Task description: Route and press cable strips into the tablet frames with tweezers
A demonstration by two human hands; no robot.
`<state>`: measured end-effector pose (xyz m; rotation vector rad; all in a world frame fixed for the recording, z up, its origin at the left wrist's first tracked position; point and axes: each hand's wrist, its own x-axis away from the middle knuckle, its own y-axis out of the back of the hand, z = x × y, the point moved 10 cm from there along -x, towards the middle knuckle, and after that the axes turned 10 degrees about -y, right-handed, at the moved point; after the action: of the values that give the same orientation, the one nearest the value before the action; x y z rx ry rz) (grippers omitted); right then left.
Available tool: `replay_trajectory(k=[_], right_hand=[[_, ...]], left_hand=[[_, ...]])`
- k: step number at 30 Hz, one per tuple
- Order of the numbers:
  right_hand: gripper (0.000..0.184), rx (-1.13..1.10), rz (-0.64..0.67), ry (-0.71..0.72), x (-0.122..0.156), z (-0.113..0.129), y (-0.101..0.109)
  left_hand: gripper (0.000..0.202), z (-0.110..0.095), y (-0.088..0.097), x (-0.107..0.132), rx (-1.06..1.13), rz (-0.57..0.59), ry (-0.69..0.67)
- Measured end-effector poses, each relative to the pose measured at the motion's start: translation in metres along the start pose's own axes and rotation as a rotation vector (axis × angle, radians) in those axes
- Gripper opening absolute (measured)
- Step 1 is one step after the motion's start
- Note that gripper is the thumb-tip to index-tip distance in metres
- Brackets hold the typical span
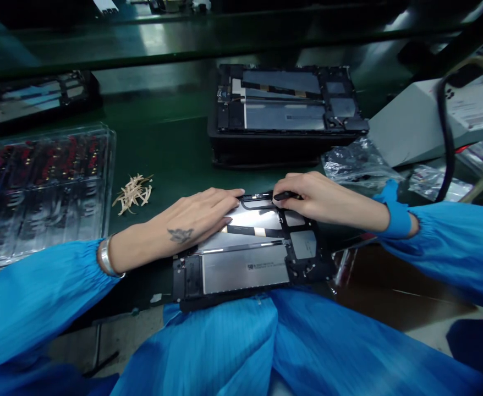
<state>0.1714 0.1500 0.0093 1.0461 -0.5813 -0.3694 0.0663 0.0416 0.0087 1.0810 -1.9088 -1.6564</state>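
Note:
An opened tablet (245, 272) with silver battery panels, black frame parts and a dark strip lies at the table's front edge, close against my blue smock. Stretched out over its upper left part is my left hand (202, 217), fingers extended and the tips at the far edge. My right hand (307, 195) is at the tablet's far edge, right of the middle, with thumb and fingers pinched round a slim black tool (286, 196). The tool's tip is by a curved black piece on the tablet; whether it touches is hard to see.
Beyond stands a stack of similar opened tablets (285, 115). To the left are a clear plastic tray (107, 181) of small parts, a pile of pale strips (134, 193) and another tablet (39, 99). Plastic bags (359, 162), a white box (410, 121) and a dark cable (445, 132) are right.

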Motion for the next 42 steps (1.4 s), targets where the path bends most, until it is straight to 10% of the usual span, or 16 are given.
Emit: replay_trajectory(k=[17,42], right_hand=[[0.027,-0.108,-0.061,0.035,0.002,-0.004,0.005],[0.019,0.065,-0.089,-0.028,0.002,-0.001,-0.001]], left_hand=[[0.038,-0.034,0.000,-0.012,-0.620,0.056,-0.286],[0.043,-0.036,0.003,-0.010,-0.556,0.052,-0.331]])
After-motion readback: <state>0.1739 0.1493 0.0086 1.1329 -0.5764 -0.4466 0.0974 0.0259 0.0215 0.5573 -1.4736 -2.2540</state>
